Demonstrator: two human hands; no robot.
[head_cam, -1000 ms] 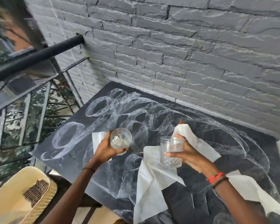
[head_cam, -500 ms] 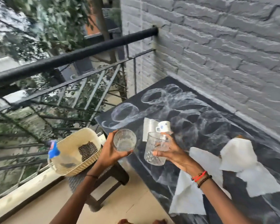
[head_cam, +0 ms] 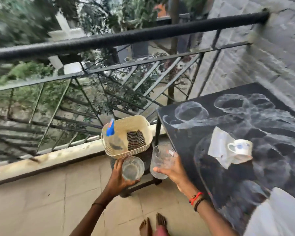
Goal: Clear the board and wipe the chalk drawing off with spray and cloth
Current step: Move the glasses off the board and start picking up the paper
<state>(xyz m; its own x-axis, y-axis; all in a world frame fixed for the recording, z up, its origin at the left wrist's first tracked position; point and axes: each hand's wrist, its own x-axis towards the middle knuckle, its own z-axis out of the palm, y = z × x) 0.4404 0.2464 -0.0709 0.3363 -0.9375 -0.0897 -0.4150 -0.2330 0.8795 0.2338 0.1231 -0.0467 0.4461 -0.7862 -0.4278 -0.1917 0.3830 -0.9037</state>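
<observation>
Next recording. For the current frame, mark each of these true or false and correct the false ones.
1. The left hand grips the left glass, and the right hand grips the right glass. True.
2. The spray bottle stands on the board. False: it sits in the basket, beside a dark striped cloth.
3. A cup lies on its side on a paper napkin on the board. True.
4. The chalk drawing is wiped away. False: white loops and smears cover the board.
</observation>
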